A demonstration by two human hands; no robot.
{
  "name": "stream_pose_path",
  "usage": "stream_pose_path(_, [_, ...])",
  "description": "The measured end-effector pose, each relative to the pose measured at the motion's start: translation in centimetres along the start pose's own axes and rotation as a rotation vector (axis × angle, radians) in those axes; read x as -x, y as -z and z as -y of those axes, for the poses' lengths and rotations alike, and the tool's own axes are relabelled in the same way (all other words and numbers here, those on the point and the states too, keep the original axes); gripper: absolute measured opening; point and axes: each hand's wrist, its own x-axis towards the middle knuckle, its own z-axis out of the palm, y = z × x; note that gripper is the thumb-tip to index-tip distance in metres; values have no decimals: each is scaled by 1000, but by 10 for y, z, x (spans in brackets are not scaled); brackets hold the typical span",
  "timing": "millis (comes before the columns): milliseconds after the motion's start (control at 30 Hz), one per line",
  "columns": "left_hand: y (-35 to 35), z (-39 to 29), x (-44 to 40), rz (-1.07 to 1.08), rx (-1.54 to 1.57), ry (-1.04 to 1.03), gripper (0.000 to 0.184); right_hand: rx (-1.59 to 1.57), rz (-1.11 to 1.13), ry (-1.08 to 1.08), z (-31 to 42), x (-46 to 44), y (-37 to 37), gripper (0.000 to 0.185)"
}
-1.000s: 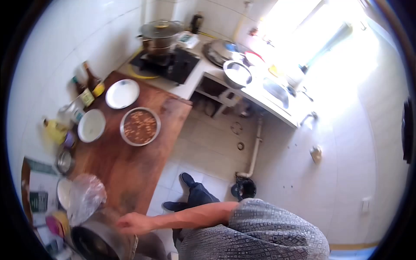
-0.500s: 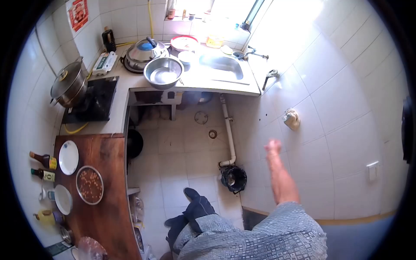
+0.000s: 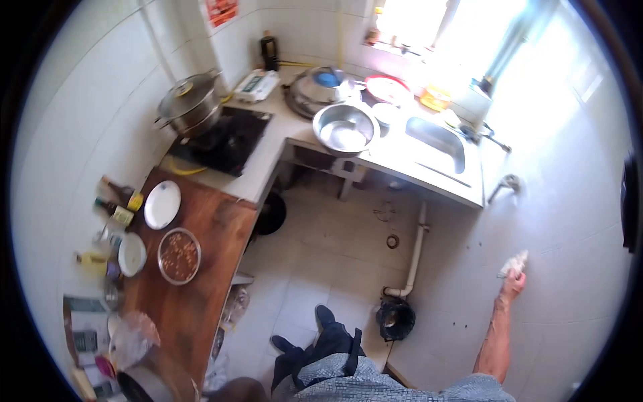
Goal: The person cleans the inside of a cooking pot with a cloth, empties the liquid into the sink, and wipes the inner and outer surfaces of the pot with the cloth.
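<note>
My right hand (image 3: 513, 285) is at the tiled wall on the right, its fingers closed on a crumpled pale cloth (image 3: 514, 263). The cloth sticks up above the fingers, close to the wall. The forearm reaches up from the patterned sleeve at the bottom right. My left hand is not in view.
A wooden table (image 3: 214, 281) at left bears a pan of nuts (image 3: 179, 256), a white plate (image 3: 162, 204), a bowl (image 3: 132, 254) and bottles. Beyond are a pot (image 3: 191, 107) on a stove, a metal basin (image 3: 345, 129) and a sink (image 3: 435, 144). A black bin (image 3: 395, 318) stands below.
My right hand has moved from the table's near end over to the wall at right and taken hold of the cloth that hung there. The camera view has swung about.
</note>
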Motion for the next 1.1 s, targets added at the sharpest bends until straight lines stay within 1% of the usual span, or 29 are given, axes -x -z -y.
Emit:
stream_pose_path(67, [1, -11, -19, 20, -44, -34, 39, -401, -4, -265, 32, 25, 24, 15])
stream_pose_path(133, [-1, -28, -41, 57, -71, -91, 39, -254, -61, -243, -20, -10, 45, 13])
stream_pose_path(167, [-5, -40, -53, 79, -87, -136, 39, -375, -107, -171, -7, -23, 42, 11])
stream_pose_path(200, [-10, -53, -69, 105, -109, -189, 39, -568, -133, -313, 68, -24, 39, 11])
stream_pose_path(233, [-13, -66, -94, 140, -112, -276, 39, -667, 215, -309, 96, -27, 44, 11])
stream_pose_path(267, [-19, -86, -123, 192, -87, -380, 39, -489, 448, -290, 83, -30, 31, 8])
stream_pose_path(300, [-32, -105, -155, 275, -22, -499, 39, -305, 676, -224, 71, -32, 18, 10])
stream_pose_path(333, [-58, -179, -94, 358, -205, -593, 37, 552, 790, 304, 72, -36, 12, 17])
stream_pose_path(367, [-86, -219, -69, 453, -152, -663, 35, 375, 524, 345, 67, -22, 7, 15])
stream_pose_path(400, [-114, -260, 0, 445, -173, -693, 32, 159, 349, 217, 75, -4, 12, 16])
stream_pose_path(433, [-131, -276, -7, 555, -289, -653, 28, 238, 296, 320, 62, 15, 17, 15])
stream_pose_path(467, [-137, -278, -6, 561, -308, -671, 28, 238, 276, 301, 44, 31, 42, 15])
stream_pose_path(533, [-179, -285, 64, 822, -151, -695, 28, 190, 277, 120, 23, 35, 87, 14])
stream_pose_path(567, [-192, -279, 82, 820, -149, -704, 28, 181, 273, 121, 27, 34, 102, 14])
stream_pose_path(633, [-214, -266, 99, 1002, -264, -689, 26, 18, 379, 3, 52, 41, 146, 15])
stream_pose_path(700, [-231, -251, 110, 1080, -316, -670, 25, -69, 482, 32, 89, 60, 169, 14])
stream_pose_path(733, [-236, -245, 120, 1099, -351, -659, 25, -163, 589, -7, 109, 80, 180, 13])
stream_pose_path(767, [-241, -239, 115, 1163, -376, -643, 33, -258, 695, -44, 122, 107, 184, 12])
stream_pose_path(800, [-246, -235, 123, 1178, -384, -646, 33, -278, 748, 91, 122, 136, 183, 11])
stream_pose_path(833, [-249, -230, 139, 1219, -309, -505, 38, -261, 841, 130, 140, 171, 189, 14])
stream_pose_path(867, [-253, -229, 154, 1257, -237, -365, 44, -252, 931, 148, 142, 210, 188, 17])
stream_pose_path(900, [-255, -231, 170, 1355, -135, -136, 48, -295, 938, 221, 150, 252, 187, 17])
stream_pose_path(933, [-261, -228, 171, 1378, -158, -130, 48, -372, 1096, 175, 158, 287, 190, 20])
stream_pose_path(967, [-273, -222, 165, 1418, -50, -106, 47, -365, 1203, 315, 171, 316, 199, 22])
stream_pose_path(1000, [-286, -212, 157, 1458, 52, -75, 45, -403, 1506, 269, 186, 323, 212, 19])
stream_pose_path(1033, [-294, -204, 140, 1388, -153, -434, 43, -348, 1430, 235, 194, 320, 226, 18])
stream_pose_path(1067, [-291, -205, 126, 1421, -187, -429, 43, -302, 1358, 204, 200, 313, 237, 17])
stream_pose_path(1100, [-284, -210, 115, 1403, -115, -319, 34, -291, 943, 185, 203, 292, 251, 14])
